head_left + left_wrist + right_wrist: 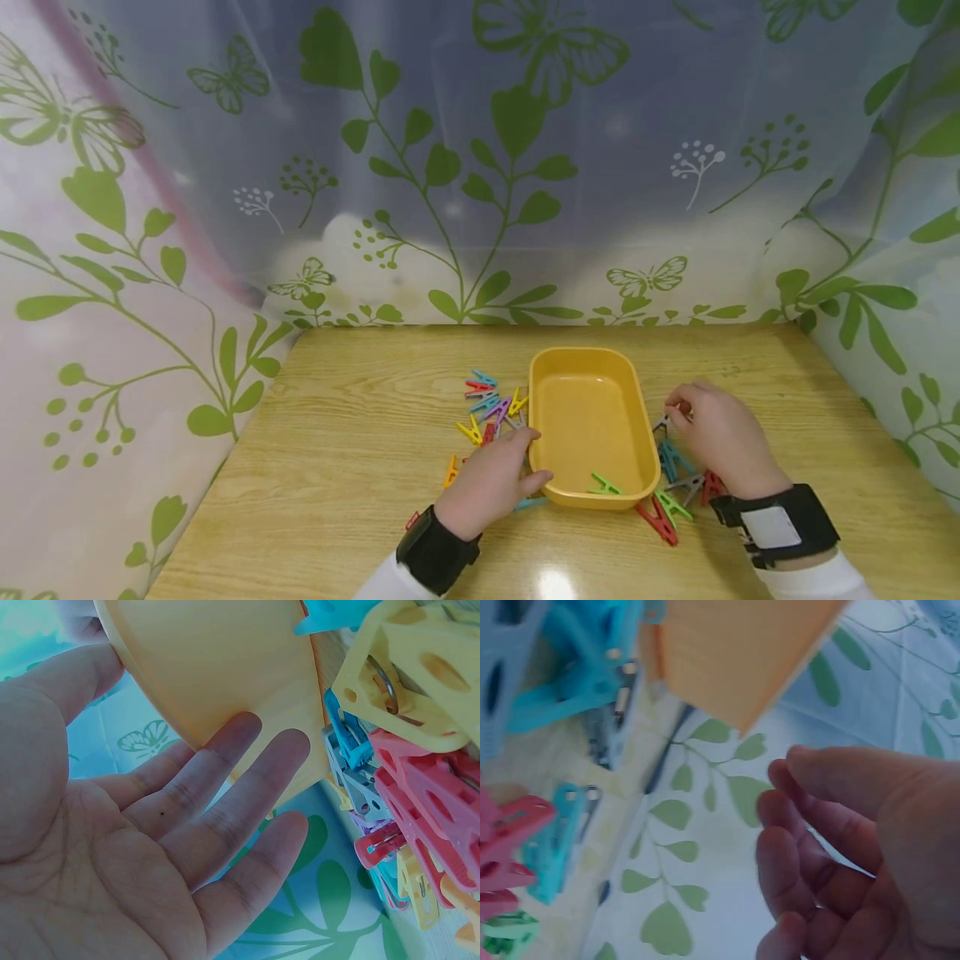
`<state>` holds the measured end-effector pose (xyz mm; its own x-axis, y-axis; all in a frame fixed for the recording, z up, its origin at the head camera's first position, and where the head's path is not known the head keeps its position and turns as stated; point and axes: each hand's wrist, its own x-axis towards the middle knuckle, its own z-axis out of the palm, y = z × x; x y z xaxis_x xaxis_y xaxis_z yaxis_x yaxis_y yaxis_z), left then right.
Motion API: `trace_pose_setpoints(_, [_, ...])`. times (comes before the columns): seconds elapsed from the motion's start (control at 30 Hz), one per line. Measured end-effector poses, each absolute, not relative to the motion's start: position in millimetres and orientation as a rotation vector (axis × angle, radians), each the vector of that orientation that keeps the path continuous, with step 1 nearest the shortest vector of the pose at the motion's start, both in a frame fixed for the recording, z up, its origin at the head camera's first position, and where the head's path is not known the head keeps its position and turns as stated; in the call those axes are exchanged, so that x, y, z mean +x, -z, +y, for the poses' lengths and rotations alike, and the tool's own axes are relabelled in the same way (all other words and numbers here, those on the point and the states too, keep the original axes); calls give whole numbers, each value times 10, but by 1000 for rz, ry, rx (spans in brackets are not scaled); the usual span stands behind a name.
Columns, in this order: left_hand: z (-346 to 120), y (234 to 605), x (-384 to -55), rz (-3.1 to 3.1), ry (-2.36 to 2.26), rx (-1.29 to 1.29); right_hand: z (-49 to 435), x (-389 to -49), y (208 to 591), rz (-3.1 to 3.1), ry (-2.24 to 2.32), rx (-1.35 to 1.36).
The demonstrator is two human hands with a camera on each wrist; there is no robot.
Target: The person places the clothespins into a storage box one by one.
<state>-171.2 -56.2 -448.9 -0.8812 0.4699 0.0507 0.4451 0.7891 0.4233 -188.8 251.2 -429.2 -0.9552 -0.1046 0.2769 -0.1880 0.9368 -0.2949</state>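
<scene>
A yellow-orange plastic basin (592, 425) stands on the table with one green clothespin (604, 484) inside, near its front wall. My left hand (491, 479) rests at the basin's left side, thumb and fingers spread, fingertips right at the wall. In the left wrist view its straight fingers (247, 802) overlap the basin's outer side. Right of the basin, my right hand (723, 437) hovers with curled fingers beside a grey clothespin (661, 423). The right wrist view shows its thumb and index fingertips together and no clothespin between them.
Several coloured clothespins, among them a purple one (497, 409), lie left of the basin, partly under my left hand. More lie to the right, including blue (670, 458), red (657, 525) and green (672, 508) ones. A patterned curtain (450, 208) surrounds the wooden table (337, 467).
</scene>
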Motion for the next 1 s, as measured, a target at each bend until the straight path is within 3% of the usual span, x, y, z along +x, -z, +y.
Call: trace_pose_setpoints(1.0, [-556, 4481, -1714, 2900, -687, 731, 2779, -1943, 4440, -3379, -497, 144])
